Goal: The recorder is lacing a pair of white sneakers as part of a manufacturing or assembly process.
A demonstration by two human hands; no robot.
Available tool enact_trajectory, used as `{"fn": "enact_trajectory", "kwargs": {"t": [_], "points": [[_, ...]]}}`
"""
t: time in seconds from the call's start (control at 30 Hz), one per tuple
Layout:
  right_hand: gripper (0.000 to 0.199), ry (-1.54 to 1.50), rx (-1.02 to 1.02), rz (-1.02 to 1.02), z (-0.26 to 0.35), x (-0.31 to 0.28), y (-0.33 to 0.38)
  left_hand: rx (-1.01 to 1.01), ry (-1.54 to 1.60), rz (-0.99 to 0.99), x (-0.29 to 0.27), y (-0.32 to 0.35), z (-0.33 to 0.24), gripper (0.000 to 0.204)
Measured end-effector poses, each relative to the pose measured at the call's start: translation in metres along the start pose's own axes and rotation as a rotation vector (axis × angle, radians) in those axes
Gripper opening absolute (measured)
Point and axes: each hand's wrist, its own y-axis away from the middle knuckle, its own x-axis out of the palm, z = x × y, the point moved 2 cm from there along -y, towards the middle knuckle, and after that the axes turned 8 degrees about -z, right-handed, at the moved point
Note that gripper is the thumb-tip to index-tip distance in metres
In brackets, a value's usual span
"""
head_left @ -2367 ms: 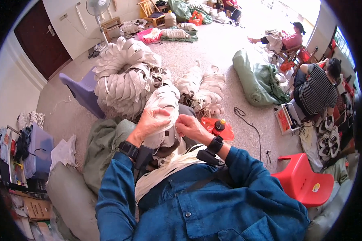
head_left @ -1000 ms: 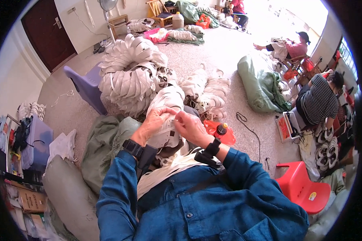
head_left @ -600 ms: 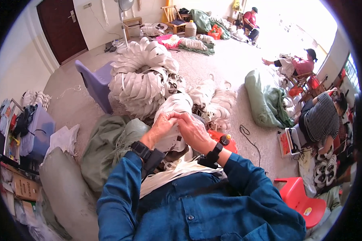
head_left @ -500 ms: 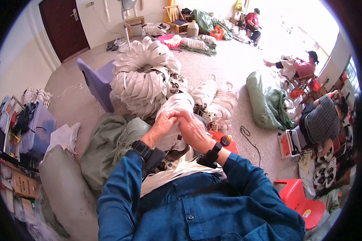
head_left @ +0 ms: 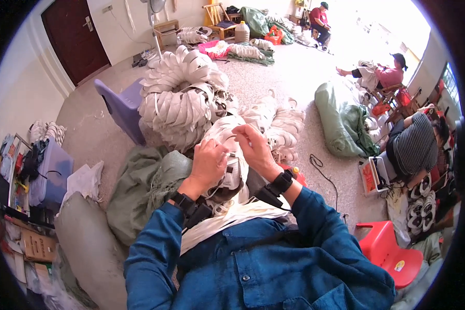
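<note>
A white shoe upper (head_left: 235,174) with rows of small holes sits in front of me, between and below my hands. My left hand (head_left: 210,163) is at its left side, fingers curled in with the tips close together; what they hold is hidden. Above and to the right, my right hand (head_left: 254,150) has its fingers bent toward the thumb, and anything pinched there is too small to make out. White laces (head_left: 225,221) lie in a bundle across my lap. Beyond my hands rises a large coiled stack of white shoe uppers (head_left: 178,111), with more rows (head_left: 281,126) to its right.
A purple chair (head_left: 121,111) stands behind the stack on the left. Green sacks (head_left: 134,191) flank me there. To the right are a red stool (head_left: 390,253), a black cord (head_left: 325,178) and a green sack (head_left: 341,124). Several people sit along the right and back.
My hands were together above the upper, fingertips meeting. They have parted: the left has come lower and nearer me, the right has moved up and to the right. More of the upper shows.
</note>
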Motion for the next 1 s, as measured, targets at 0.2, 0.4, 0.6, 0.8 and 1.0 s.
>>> {"fn": "enact_trajectory", "kwargs": {"t": [0.2, 0.4, 0.6, 0.8, 1.0], "points": [[0.016, 0.021, -0.030, 0.069, -0.022, -0.002, 0.029, 0.192, -0.267, 0.109, 0.007, -0.003, 0.007, 0.012], [0.019, 0.151, -0.143, 0.166, -0.013, 0.006, 0.040, 0.301, -0.420, 0.168, 0.002, -0.015, 0.001, 0.014], [0.020, 0.221, -0.140, 0.201, -0.020, 0.013, 0.037, -0.280, 0.525, 0.500, -0.043, -0.041, -0.040, 0.009], [0.015, 0.248, -0.249, 0.068, -0.023, 0.010, 0.039, -0.123, 1.443, 0.104, -0.152, -0.078, -0.141, 0.004], [0.011, 0.027, -0.044, 0.199, -0.032, 0.008, 0.016, -0.368, 0.722, 0.109, -0.049, -0.027, -0.052, 0.005]]}}
